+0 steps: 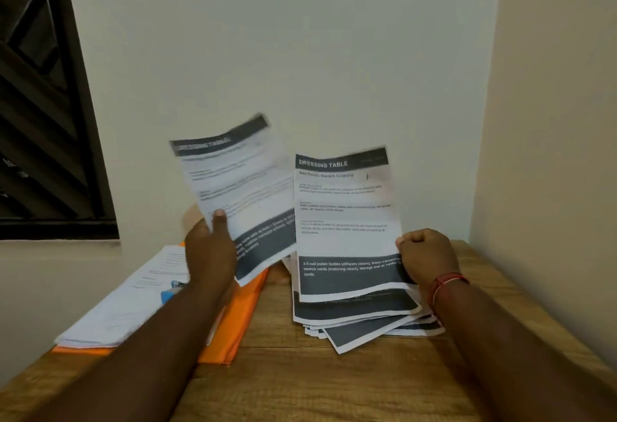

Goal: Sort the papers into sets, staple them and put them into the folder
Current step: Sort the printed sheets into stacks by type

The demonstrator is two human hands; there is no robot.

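Note:
My left hand (210, 248) pinches a printed sheet (240, 188) headed "DRESSING TABLE", lifted and tilted left above the table; it is blurred. My right hand (425, 256) grips the right edge of another "DRESSING TABLE" sheet (344, 221), held upright over a fanned pile of similar papers (360, 318) lying on the wooden table (300, 381). An orange folder (240, 318) lies at the left under a stack of white papers (130, 308). A small blue object (172, 289), possibly the stapler, sits on that stack, mostly hidden behind my left arm.
The table stands in a corner, with walls close behind and on the right. A dark window frame (43, 121) is at the upper left. Bare wood shows at the front of the table between my arms.

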